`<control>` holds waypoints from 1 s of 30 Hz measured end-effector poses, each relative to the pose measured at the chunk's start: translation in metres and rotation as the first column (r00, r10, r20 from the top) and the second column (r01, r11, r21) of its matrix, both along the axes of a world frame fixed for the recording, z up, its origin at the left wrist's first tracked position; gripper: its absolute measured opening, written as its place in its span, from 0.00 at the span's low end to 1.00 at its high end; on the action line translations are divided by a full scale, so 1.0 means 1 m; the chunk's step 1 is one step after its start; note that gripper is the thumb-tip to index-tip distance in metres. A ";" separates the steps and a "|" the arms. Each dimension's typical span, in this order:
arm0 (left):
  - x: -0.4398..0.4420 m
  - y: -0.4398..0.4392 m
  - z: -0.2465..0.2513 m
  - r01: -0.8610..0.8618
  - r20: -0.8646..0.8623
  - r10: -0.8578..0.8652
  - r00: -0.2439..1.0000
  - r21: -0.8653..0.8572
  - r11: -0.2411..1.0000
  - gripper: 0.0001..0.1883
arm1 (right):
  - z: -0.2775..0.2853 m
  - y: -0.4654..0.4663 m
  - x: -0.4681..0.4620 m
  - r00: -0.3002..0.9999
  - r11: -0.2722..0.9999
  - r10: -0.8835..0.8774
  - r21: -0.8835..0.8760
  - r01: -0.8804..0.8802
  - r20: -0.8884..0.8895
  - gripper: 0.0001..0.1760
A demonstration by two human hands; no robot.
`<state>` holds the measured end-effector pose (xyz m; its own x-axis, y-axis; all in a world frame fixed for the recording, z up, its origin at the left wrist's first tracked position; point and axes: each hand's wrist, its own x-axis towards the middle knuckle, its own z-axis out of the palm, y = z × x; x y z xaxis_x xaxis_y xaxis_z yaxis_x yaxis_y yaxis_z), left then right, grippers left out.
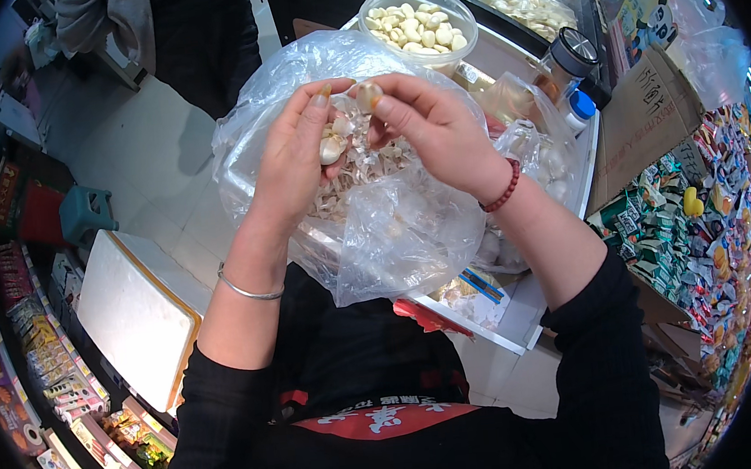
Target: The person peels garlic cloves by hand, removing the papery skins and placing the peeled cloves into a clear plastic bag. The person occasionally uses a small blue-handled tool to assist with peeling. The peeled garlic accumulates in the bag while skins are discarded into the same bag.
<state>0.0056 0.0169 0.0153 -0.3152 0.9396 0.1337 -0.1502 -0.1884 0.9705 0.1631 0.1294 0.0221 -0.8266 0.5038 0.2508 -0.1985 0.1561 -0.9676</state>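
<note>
Garlic cloves [333,145] lie in the palm of my left hand [295,144], whose fingers curl around them. Between the thumb and fingers of my right hand [436,127] is a single garlic clove [368,97], close to my left fingertips. Both hands are over a clear plastic bag [409,231] spread wide, with papery garlic skins [368,160] inside. Just beyond the hands stands a round clear plastic tub [418,27] holding peeled cloves. To the right, another clear bag [552,163] holds whole garlic bulbs, partly hidden by my right wrist.
A white drawer [586,173] sits under the bags. A jar with a dark lid [575,52] and a blue-capped bottle [579,110] stand at right, near a cardboard box [648,113] and wrapped snacks [723,255]. At left are a white-topped box [132,312], a stool [87,211] and a person's dark-clothed legs [204,41].
</note>
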 end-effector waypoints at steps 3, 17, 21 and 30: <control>-0.001 0.000 0.001 -0.029 0.007 0.029 1.000 -0.033 0.999 0.20 | 0.004 0.005 0.000 0.995 0.976 -0.029 -0.218 0.008 -0.093 0.14; 0.000 0.001 0.003 -0.086 0.049 0.092 0.995 -0.102 0.991 0.22 | 0.010 -0.017 -0.002 0.991 0.869 -0.130 0.481 0.114 -0.001 0.23; 0.002 0.000 0.004 -0.027 -0.058 0.019 0.998 -0.124 0.992 0.28 | 0.005 -0.014 -0.002 0.995 0.752 -0.092 0.654 0.090 -0.031 0.17; 0.005 0.001 0.001 -0.051 -0.104 0.042 0.994 -0.080 0.995 0.25 | -0.003 -0.005 -0.002 0.993 0.982 -0.077 0.177 0.060 0.093 0.11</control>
<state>0.0106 0.0180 0.0159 -0.3477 0.9333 0.0899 -0.0420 -0.1113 0.9929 0.1614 0.1243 0.0189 -0.8167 0.5162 0.2581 -0.0861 0.3332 -0.9389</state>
